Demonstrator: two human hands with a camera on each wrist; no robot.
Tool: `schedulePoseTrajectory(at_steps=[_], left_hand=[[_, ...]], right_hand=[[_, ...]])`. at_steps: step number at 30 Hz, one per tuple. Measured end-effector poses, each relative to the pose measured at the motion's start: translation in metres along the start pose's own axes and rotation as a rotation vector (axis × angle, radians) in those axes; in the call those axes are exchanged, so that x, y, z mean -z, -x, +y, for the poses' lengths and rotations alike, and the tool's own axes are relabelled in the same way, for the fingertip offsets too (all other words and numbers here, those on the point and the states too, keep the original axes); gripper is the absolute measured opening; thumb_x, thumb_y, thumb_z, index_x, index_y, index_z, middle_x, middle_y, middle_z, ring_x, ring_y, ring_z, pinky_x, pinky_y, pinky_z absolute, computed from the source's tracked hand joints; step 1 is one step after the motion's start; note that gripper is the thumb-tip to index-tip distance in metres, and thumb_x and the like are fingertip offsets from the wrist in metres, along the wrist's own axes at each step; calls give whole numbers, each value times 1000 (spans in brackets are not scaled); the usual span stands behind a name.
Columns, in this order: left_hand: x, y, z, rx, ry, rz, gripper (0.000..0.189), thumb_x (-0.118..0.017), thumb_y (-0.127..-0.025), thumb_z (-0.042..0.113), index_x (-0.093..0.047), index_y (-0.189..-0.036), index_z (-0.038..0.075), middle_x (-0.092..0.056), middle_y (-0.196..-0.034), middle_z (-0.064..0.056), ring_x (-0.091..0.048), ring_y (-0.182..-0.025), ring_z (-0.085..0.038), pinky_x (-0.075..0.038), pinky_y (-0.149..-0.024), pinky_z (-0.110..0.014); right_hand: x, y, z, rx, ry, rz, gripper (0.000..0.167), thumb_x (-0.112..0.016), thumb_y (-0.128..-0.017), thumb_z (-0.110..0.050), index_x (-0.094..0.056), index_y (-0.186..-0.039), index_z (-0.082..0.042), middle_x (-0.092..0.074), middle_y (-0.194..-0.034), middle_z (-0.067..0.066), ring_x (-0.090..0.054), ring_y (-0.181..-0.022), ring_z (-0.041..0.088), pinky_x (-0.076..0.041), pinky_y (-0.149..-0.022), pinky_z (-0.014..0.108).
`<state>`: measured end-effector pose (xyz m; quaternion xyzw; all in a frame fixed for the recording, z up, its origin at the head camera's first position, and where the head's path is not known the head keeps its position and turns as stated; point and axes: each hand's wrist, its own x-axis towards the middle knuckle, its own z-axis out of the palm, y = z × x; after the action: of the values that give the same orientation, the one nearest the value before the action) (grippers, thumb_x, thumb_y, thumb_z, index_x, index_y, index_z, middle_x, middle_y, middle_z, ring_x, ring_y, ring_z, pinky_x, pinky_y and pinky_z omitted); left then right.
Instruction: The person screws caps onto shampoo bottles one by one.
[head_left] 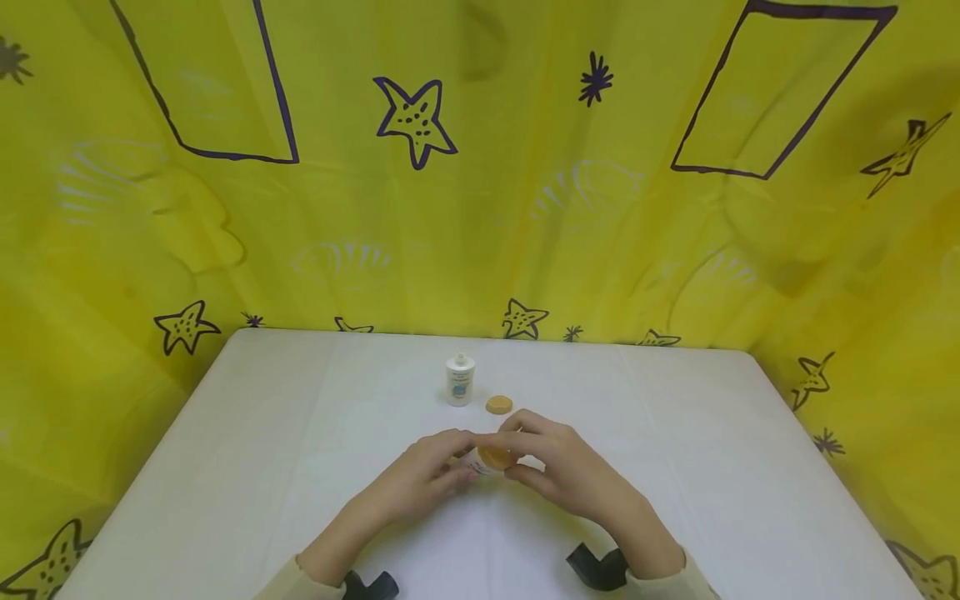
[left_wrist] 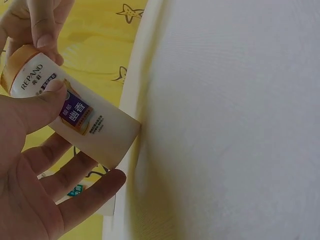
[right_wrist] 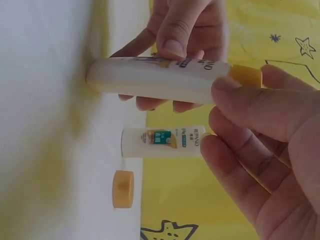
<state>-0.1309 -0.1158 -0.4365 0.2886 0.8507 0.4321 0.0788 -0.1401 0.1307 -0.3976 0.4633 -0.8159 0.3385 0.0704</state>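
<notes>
A white lotion bottle [left_wrist: 97, 120] with an orange cap [left_wrist: 19, 65] stands tilted, its base close to the white tabletop. My left hand [head_left: 423, 473] grips its body, thumb across the purple label and fingers behind. At the top end, my right hand [head_left: 566, 462] pinches around the cap, with the thumb by the bottle's shoulder in the right wrist view. Beyond both hands, a second white bottle [head_left: 459, 382] with a teal label stands upright, uncapped, its narrow neck showing. A loose orange cap [head_left: 498, 405] lies on the table beside it.
The white table [head_left: 225, 467] reaches back to a yellow curtain [head_left: 480, 208] printed with stars and fish. Dark mounts, a left one [head_left: 371, 586] and a right one [head_left: 597, 568], sit at my wrists, low over the tabletop.
</notes>
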Motion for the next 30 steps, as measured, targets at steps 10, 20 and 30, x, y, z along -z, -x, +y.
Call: schedulePoseTrajectory(at_steps=[10, 20, 30], left_hand=[[-3, 0, 0, -26, -59, 31, 30, -61, -99, 34, -60, -128, 26, -64, -112, 15, -57, -95, -4, -50, -84, -27], [-3, 0, 2, -10, -62, 34, 28, -61, -99, 29, -62, -126, 20, -65, -111, 12, -58, -96, -3, -52, -86, -28], [-8, -3, 4, -211, -309, 220, 30, -69, -95, 19, -58, -123, 16, -59, -107, 10, -52, -94, -5, -51, -81, -25]], right_hand=[[-3, -1, 3, 57, 71, 64, 55, -87, -74, -10, -67, -125, -19, -64, -132, -1, -62, -121, 18, -53, -97, 30], [-8, -3, 5, 112, 45, 105, 41, -88, -71, -7, -72, -108, -16, -69, -117, -3, -66, -109, 12, -50, -94, 16], [-10, -6, 1, 38, 31, 251, 39, -89, -68, -15, -71, -102, -17, -69, -107, -5, -67, -104, 13, -48, -96, 16]])
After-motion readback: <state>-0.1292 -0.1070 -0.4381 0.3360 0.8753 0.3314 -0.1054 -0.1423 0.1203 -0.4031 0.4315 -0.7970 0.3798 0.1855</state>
